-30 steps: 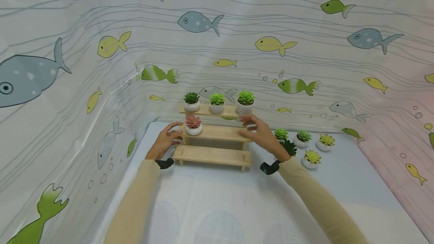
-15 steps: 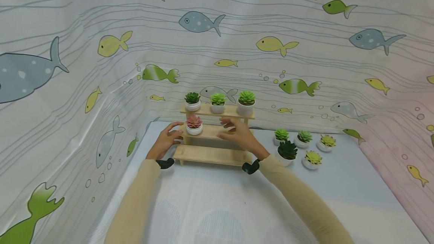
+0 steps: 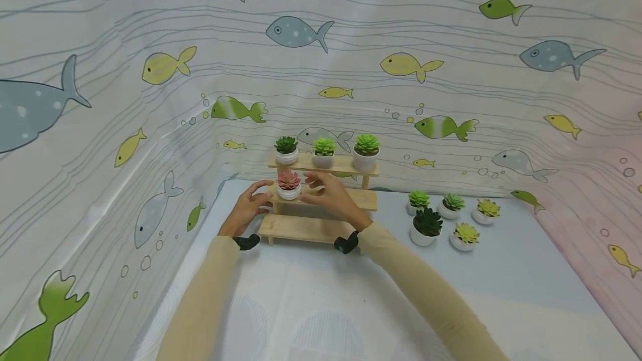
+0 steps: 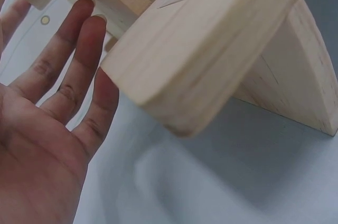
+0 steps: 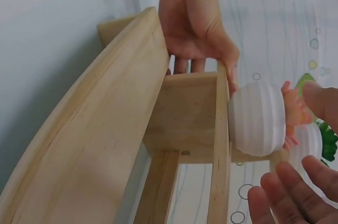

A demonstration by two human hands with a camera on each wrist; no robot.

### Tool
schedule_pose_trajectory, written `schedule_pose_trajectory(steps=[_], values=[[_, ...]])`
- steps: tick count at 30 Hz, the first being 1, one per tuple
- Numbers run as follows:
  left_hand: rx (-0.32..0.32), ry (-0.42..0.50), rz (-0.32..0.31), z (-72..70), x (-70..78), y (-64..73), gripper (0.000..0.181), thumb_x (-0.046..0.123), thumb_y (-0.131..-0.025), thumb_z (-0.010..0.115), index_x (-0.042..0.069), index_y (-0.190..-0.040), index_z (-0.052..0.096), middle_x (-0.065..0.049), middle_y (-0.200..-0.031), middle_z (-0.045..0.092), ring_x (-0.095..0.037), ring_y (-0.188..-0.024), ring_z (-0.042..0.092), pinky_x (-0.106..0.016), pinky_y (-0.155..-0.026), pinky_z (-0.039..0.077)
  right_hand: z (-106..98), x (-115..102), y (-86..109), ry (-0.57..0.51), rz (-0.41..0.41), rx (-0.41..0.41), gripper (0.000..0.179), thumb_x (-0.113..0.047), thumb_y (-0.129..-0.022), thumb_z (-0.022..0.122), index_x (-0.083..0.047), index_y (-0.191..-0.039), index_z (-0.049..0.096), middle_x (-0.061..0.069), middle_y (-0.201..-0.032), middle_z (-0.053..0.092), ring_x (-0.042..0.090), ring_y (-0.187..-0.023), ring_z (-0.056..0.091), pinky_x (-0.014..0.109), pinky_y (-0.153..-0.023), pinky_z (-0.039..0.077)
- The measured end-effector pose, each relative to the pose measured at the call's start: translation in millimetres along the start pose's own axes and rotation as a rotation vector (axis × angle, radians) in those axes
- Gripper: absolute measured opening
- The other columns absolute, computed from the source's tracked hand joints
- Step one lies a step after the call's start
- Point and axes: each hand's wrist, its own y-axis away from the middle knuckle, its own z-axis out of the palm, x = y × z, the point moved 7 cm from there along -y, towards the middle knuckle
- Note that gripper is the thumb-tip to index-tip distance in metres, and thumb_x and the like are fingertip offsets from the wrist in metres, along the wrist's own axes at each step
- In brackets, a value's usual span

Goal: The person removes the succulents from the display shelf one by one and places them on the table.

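A three-tier wooden plant stand (image 3: 311,229) stands on the table. On its middle tier, at the left end, sits a pink succulent in a white ribbed pot (image 5: 257,119). My left hand (image 3: 246,208) is at the stand's left end, its fingers loosely extended beside the wood in the left wrist view. From the right wrist view, one digit of that hand lies at the middle board's edge, close to the pot. My right hand (image 3: 328,196) reaches over the middle tier, thumb and fingers spread just right of the pink succulent; a gap shows in the right wrist view.
On the top tier stand a dark green succulent (image 3: 286,150), a bright green one (image 3: 324,152) and a larger green one (image 3: 366,152). Several more potted succulents, including a dark one (image 3: 426,226) and a yellow one (image 3: 465,236), stand on the table (image 3: 521,272) at right.
My right hand has moved left along the middle tier, from the stand's right end to beside the pink succulent. My left hand has stayed at the left end.
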Motion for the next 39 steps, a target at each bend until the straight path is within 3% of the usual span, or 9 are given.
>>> schedule_pose_trajectory(steps=[9,23,39], values=[[0.0,0.006,-0.005,-0.1,-0.3,0.5,0.052,0.023,-0.103,0.067,0.013,-0.151,0.048,-0.004,-0.099,0.071,-0.033,-0.104,0.064,-0.051,-0.095,0.053,12,5,-8.1,-0.009,0.083,0.006,0.067,-0.025,-0.092,0.081,-0.011,-0.15,0.052,0.011,-0.135,0.061,0.03,-0.121,0.061,0.043,-0.1,0.052],[0.006,0.015,-0.006,0.1,0.9,1.8,0.051,0.023,-0.103,0.066,0.014,-0.151,0.049,-0.004,-0.102,0.071,-0.027,-0.1,0.066,-0.057,-0.098,0.049,27,13,-22.0,0.041,0.122,-0.001,0.067,-0.033,-0.09,0.083,-0.011,-0.147,0.055,0.007,-0.136,0.062,0.029,-0.115,0.064,0.037,-0.096,0.053],[-0.01,0.018,-0.001,-1.1,-1.6,0.0,0.051,0.025,-0.103,0.066,0.015,-0.151,0.049,-0.006,-0.108,0.072,-0.04,-0.11,0.061,-0.054,-0.097,0.051,31,15,-24.9,0.081,0.159,0.03,0.064,-0.038,-0.091,0.08,-0.009,-0.143,0.058,0.006,-0.127,0.066,0.019,-0.106,0.065,0.034,-0.087,0.055]])
